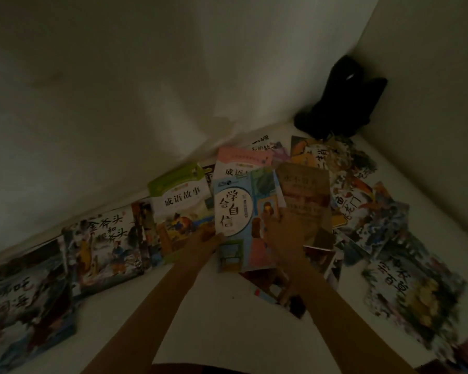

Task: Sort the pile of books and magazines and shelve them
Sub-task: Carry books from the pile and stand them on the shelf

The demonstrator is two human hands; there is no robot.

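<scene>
Both hands hold up a light blue book with a pink lower corner, above a dim white surface. My left hand grips its lower left edge. My right hand grips its right side, thumb on the cover. A brown book sits just behind my right hand; whether that hand holds it too is unclear. Behind lie a green-topped book and a pink-topped book. Picture books lie spread out at the left and right.
A white wall rises right behind the books and a second wall closes the right side. A black object sits in the corner. More thin books lie under my right forearm. The frame is dark and blurred.
</scene>
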